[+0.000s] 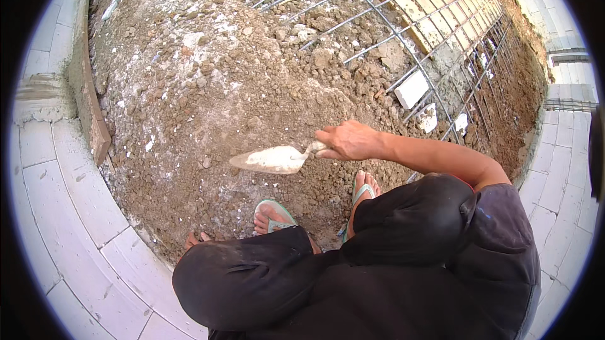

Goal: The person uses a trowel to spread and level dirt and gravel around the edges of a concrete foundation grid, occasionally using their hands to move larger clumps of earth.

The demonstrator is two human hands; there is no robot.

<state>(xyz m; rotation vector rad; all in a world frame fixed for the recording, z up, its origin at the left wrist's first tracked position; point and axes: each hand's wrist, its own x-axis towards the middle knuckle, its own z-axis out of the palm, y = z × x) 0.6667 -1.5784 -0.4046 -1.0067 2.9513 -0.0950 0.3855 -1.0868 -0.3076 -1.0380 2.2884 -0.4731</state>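
Note:
My right hand (350, 141) is closed around the handle of a pointed trowel (271, 160). Its pale, mortar-smeared blade points left, held over the loose brown soil (220, 107) in front of my feet. Beyond my left knee, only some fingers of my left hand (197, 238) show, apart and close to the soil. My knee hides the rest of that hand, and I see nothing in those fingers. My feet, in light green flip-flops (277, 207), stand on the soil below the trowel.
Steel reinforcing mesh (403, 36) covers the far right, partly over a wooden board (416, 9). White block pieces (411, 90) lie beneath its bars. A white block wall (75, 182) curves along the left, with a wooden plank (91, 100) at the soil's edge. Another block wall (554, 182) stands right.

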